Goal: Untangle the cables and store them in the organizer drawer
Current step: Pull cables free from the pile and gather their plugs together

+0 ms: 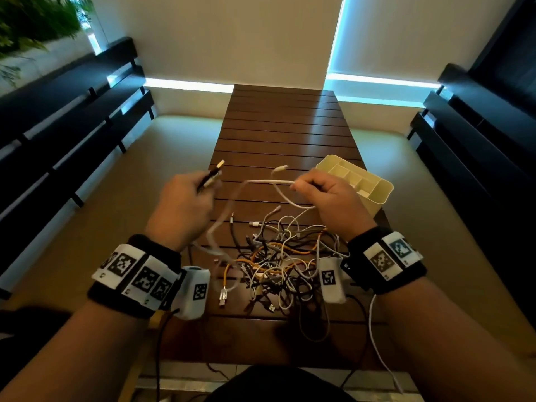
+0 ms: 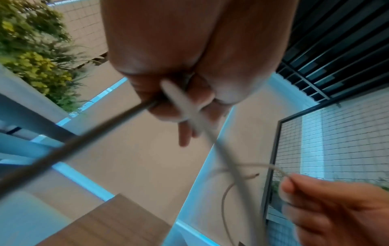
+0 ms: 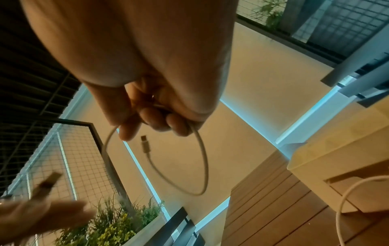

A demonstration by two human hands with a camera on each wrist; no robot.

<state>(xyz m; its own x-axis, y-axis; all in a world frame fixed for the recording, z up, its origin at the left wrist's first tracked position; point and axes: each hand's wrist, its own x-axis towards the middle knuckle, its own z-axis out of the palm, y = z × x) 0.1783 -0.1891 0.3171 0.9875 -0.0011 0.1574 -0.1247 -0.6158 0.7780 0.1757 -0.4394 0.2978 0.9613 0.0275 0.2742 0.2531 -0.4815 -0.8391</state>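
A tangle of white, black and orange cables lies on the brown slatted table. Above it my left hand grips a dark cable and a white cable together, their plugs sticking out past my fingers. My right hand pinches the same white cable further along; a loop hangs from my fingers and its small plug sticks up free. The cream organizer drawer with several compartments stands just beyond my right hand.
Dark slatted benches flank the table on both sides. A planter with green plants is at the far left. Tagged bands and camera units sit on both wrists, with thin leads trailing off the near table edge.
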